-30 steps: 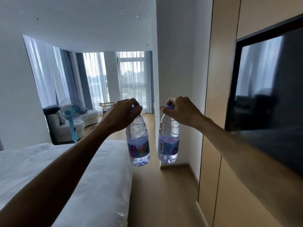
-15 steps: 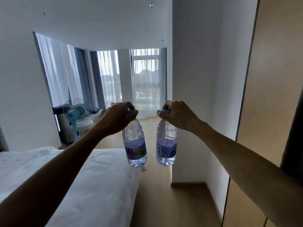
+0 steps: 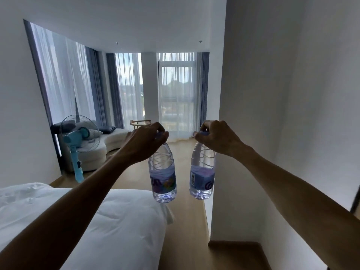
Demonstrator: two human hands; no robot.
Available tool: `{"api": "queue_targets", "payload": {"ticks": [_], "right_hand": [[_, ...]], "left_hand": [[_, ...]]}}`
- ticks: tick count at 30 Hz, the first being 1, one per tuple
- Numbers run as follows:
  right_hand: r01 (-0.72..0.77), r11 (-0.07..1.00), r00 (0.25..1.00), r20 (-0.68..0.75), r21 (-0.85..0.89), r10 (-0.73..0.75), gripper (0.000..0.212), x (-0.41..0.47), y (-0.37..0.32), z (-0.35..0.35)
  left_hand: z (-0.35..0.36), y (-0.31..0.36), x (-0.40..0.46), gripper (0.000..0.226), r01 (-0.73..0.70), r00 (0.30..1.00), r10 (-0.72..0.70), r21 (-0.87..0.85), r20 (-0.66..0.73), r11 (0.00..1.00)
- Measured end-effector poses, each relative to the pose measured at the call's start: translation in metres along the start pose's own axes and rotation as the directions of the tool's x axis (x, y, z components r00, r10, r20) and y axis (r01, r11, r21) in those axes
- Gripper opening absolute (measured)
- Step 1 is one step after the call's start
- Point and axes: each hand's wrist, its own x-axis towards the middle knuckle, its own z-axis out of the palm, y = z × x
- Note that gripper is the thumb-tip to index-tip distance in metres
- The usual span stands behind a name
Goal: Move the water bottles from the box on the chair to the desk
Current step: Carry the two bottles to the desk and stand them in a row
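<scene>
1. While the left hand (image 3: pixel 145 144) curls its fingers over the cap of one water bottle, the left water bottle (image 3: pixel 163 173) hangs straight down from that pinch, clear of everything, above the near corner of the bed (image 3: pixel 101 227).

2. Over on the other side, the right hand (image 3: pixel 219 138) grips the blue cap of the right water bottle (image 3: pixel 202 172) in the same way, fingers and thumb closed round the top. This bottle hangs upright too, just beside the corner of the white wall (image 3: pixel 272 114), and the two bottles are near each other but apart.

3. Both bottles are clear thin plastic with purple labels, and they look full or nearly so, so I judge them fairly heavy for a fingertip hold. The walls would likely dent if squeezed; the cap and neck are the stiff parts and the safer place to hold.

4. A cap-only hold lets each bottle swing, and smooth plastic may slip. For setting down, a grasp round the labelled middle would probably give better control.

5. Beyond the hands lie the wooden floor (image 3: pixel 187 221), a blue standing fan (image 3: pixel 78 137), a pale sofa (image 3: pixel 105 145) and curtained windows (image 3: pixel 175 94). Neither the box, the chair nor the table is in view, so both bottles are mid-carry.
</scene>
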Motion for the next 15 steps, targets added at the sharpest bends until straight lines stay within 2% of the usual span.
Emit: {"api": "queue_targets", "payload": {"ticks": [7,15], "right_hand": [[-0.053,0.998,0.998,-0.020,-0.013,0.053,0.024,0.112,0.064,0.063],[-0.072,0.997,0.997,-0.006,0.016,0.072,0.022,0.234,0.163,0.154]], "left_hand": [[0.070,-0.088,0.098,0.033,-0.037,0.999,0.036,0.039,0.013,0.999],[0.175,-0.184,0.196,0.036,0.019,0.998,-0.020,0.025,0.062,1.000]]}}
